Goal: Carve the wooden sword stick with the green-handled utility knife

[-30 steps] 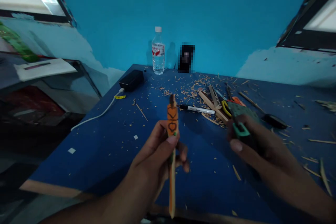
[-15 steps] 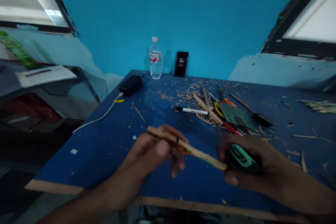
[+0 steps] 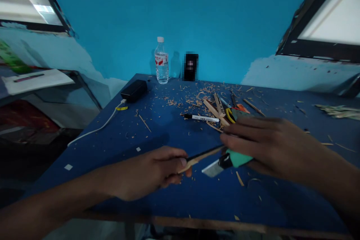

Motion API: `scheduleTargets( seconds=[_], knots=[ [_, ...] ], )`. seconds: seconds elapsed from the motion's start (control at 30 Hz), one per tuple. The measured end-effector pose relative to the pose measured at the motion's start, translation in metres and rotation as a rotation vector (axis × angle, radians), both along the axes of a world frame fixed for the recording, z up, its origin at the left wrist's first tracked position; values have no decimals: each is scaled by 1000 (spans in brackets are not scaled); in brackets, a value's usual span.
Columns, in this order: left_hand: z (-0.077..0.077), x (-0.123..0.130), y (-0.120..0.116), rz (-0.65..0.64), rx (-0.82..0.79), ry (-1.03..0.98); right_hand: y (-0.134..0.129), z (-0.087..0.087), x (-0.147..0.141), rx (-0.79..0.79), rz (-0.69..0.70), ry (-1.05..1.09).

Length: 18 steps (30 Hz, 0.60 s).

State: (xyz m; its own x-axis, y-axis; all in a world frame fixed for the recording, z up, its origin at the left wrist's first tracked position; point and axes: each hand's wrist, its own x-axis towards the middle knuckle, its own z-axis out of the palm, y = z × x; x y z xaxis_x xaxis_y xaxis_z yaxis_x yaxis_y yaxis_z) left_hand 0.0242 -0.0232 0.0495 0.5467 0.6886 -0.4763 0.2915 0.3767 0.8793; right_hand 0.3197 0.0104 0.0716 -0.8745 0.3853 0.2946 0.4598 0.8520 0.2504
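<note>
A: What are the fingers point(image 3: 180, 163) of the left hand point(image 3: 146, 172) doing?

B: They're pinched shut on the near end of a thin wooden stick point(image 3: 201, 156), thumb on top. The stick runs low over the blue counter point(image 3: 157, 120) toward the right hand point(image 3: 270, 146), and its far end goes under those fingers point(image 3: 236, 135).

A: And the right hand?

B: Curled over a green-handled utility knife point(image 3: 225, 162), holding it; the blade end pokes out toward the left hand, just below the stick.

A: How would that stick handle?

B: I'd judge it light and stiff along its length, but slim enough to snap or split if bent. The end grip keeps the fingers clear of the blade, though it leaves the middle unsupported.

A: Its look?

B: Pale, flat, narrow wood, dark along the middle in this light; any marking is too blurred to read.

A: The knife?

B: Light and rigid, I'd guess. Sharp, so held by the handle.

A: Around them?

B: Wood shavings point(image 3: 197, 99) all over, a marker pen point(image 3: 201, 117), a heap of wood strips and hand tools point(image 3: 225, 108), a water bottle point(image 3: 162, 62) and a black charger point(image 3: 134, 90) at the back.
</note>
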Motion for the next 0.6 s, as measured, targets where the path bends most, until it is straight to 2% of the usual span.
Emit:
scheduleTargets(
  seconds=[0.07,0.13,0.2,0.23,0.33,0.4,0.5,0.6],
  knots=[
    [-8,1,5,39,1,-100,6,-6,5,153,-30,71],
    [-13,3,9,53,47,-221,7,-15,2,253,-153,391],
    [-16,8,11,67,85,-320,2,-26,-12,267,-285,701],
    [-16,11,11,71,101,-356,-1,-33,-22,208,-325,735],
    [-18,20,10,29,180,-421,-8,-49,-50,-45,-290,646],
    [-21,24,8,18,218,-443,-10,-57,-62,-153,-240,586],
    [-29,25,6,69,267,-455,-8,-66,-66,-202,-233,536],
    [-37,27,4,68,290,-483,-7,-75,-62,-257,-245,505]
  ],
)
